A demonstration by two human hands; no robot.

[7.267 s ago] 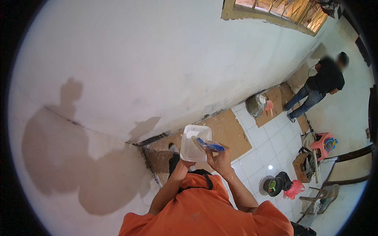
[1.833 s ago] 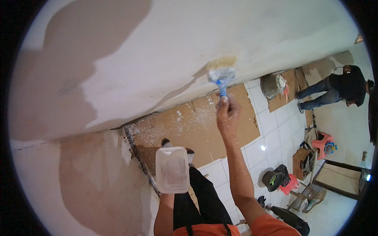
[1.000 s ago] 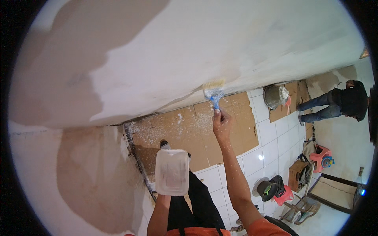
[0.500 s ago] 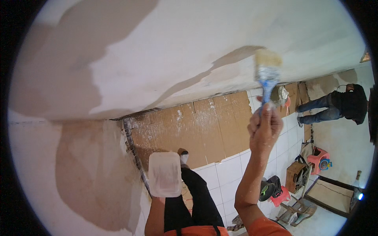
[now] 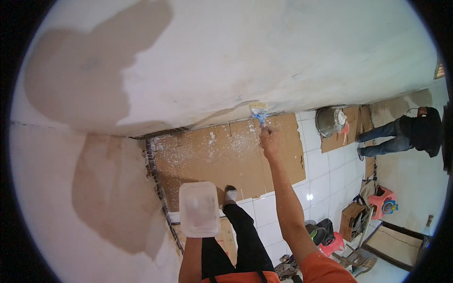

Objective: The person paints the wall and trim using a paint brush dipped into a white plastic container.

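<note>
Low against the white wall [image 5: 212, 56], my right hand [image 5: 269, 140] grips the blue handle of a paintbrush [image 5: 259, 111]. Its pale, wide bristles point up at the wall's lower part and seem to touch it. My right arm is stretched far forward. On my left, a translucent white plastic tub [image 5: 199, 210] rests on my left hand, which is hidden beneath it; only the wrist and forearm show. Whitish residue coats the inside of the tub.
White-spattered cardboard [image 5: 236, 155] covers the tiles [image 5: 321, 165] along the wall. Further right stand a grey bucket [image 5: 326, 123], a pink stool [image 5: 383, 202] and a cardboard box [image 5: 353, 219]. A person in dark clothes [image 5: 417, 132] is at the far right wall.
My right hand has carried the brush down and left, from high before the wall to its lower part. The tub stays almost where it was.
</note>
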